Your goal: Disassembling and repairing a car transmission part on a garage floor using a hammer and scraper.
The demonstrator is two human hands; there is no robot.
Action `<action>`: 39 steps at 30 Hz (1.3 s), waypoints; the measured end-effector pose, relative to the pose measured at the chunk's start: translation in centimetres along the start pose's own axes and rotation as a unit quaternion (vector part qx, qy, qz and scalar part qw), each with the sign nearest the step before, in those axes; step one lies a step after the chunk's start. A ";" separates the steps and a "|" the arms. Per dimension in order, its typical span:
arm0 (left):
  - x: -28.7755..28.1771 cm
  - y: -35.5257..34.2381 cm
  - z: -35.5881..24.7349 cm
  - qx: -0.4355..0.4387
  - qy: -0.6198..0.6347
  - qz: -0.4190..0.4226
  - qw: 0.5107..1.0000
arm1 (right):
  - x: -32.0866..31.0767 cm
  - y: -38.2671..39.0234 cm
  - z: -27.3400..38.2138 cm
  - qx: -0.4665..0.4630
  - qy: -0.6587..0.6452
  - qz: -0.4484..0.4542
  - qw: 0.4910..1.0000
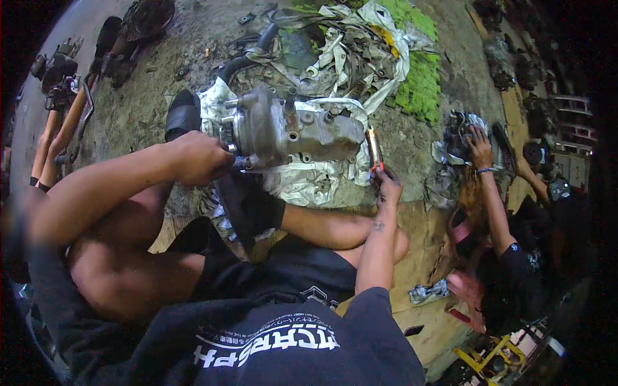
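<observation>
A grey metal gearbox housing (322,132), with a wide round flange at its left end, lies on its side in front of me on pale crumpled plastic (309,183). My left hand (203,157) is closed right at the flange end. What its fingers grip there is hidden. At the narrow right end of the housing, my right hand (388,185) holds a slim work light (374,147) upright. The light is lit, with a bright strip and an orange-red lower part, and stands close beside the casing.
Beyond the housing lies a heap of dirty rags and sheeting (347,58) beside a green mat (417,71). Right of me, another person's hand (479,151) rests on a metal part (456,138). More machine parts (145,22) lie far left. Flattened cardboard (412,251) covers the floor near my knee.
</observation>
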State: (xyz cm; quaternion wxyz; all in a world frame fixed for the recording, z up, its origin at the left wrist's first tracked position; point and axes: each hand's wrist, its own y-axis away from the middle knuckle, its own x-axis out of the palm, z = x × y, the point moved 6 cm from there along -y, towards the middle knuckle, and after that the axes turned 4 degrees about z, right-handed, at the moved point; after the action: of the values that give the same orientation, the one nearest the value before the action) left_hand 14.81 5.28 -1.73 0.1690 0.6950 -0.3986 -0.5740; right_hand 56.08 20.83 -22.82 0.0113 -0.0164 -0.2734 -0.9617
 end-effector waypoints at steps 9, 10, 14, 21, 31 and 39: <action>0.3 -0.6 0.3 0.036 -0.025 -0.047 0.998 | -0.3 -0.1 -0.4 -0.006 0.011 -0.050 0.999; 0.2 -0.7 0.2 0.027 -0.020 -0.030 0.999 | -0.5 -0.1 -0.6 0.009 -0.005 -0.045 0.999; -0.1 -0.7 0.1 0.050 0.002 -0.052 0.997 | -1.3 0.0 0.0 -0.028 0.077 -0.048 0.995; 0.1 -1.7 -0.6 0.016 -0.050 0.001 0.999 | 3.0 1.6 8.9 -0.217 0.505 -0.146 0.823; -0.2 -1.4 -1.7 0.089 -0.034 -0.083 0.992 | 13.5 -14.1 12.8 -0.243 0.516 0.011 0.821; 0.3 -0.7 -1.5 0.069 0.010 -0.031 0.997 | 18.4 -15.0 11.7 -0.111 0.640 -0.014 0.760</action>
State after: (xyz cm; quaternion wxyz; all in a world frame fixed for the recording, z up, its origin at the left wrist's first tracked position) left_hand 16.50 5.20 -1.97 0.1068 0.7230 -0.4137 -0.5429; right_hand 37.52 39.50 -20.05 0.1683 0.6057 -0.0944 -0.7719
